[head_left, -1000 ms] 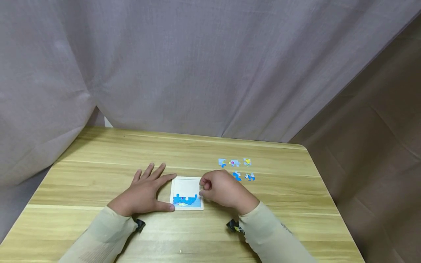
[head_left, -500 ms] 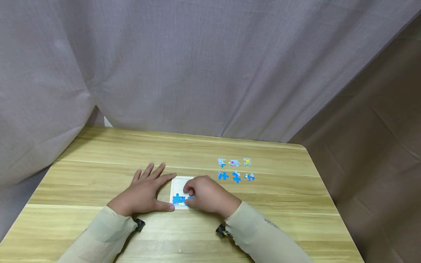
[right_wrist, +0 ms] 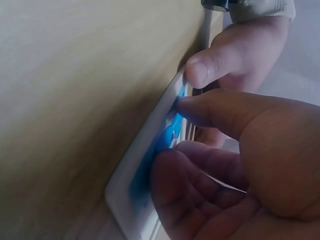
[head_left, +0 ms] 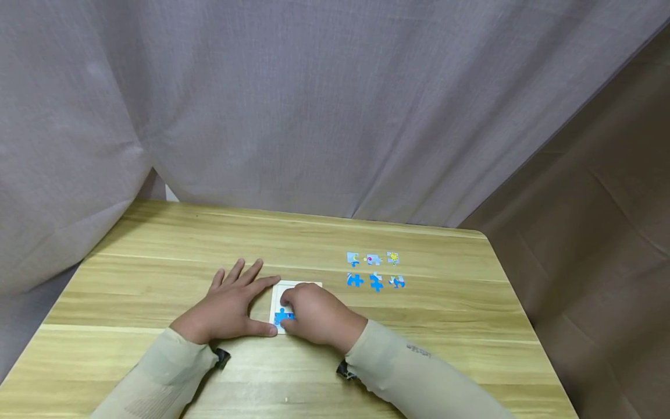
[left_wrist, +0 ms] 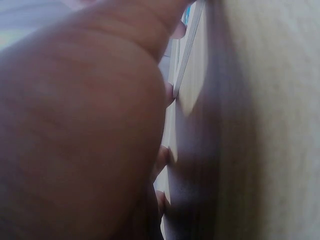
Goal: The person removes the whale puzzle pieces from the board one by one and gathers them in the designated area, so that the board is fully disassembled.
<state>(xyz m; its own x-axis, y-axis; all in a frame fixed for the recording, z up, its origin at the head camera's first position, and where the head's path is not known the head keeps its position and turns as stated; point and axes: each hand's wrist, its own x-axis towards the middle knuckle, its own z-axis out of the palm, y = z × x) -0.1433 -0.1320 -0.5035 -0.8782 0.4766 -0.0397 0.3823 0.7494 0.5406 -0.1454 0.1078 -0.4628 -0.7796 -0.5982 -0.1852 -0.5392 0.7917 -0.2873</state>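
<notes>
A small square puzzle tray (head_left: 298,283) with a pale rim lies on the table. Blue puzzle pieces (head_left: 282,316) fill its near row, partly hidden by my right hand (head_left: 319,314). In the right wrist view, that hand's thumb touches the blue pieces (right_wrist: 172,131), and its bent index finger rests close by with a gap between them. My left hand (head_left: 225,308) lies spread flat on the table, its thumb and index finger against the tray's left corners. The left wrist view mostly shows the left hand (left_wrist: 85,125) and the tray's edge (left_wrist: 187,60).
Several loose puzzle pieces lie in two rows right of the tray, among them a yellow-patterned piece (head_left: 393,258) and a blue piece (head_left: 355,280). The wooden table (head_left: 251,378) ends at a grey curtain (head_left: 272,116) behind and a brown curtain (head_left: 602,262) on the right.
My right hand has moved left from the tray's right edge to over its near row, uncovering the loose blue pieces. The left hand and the tray have stayed in place.
</notes>
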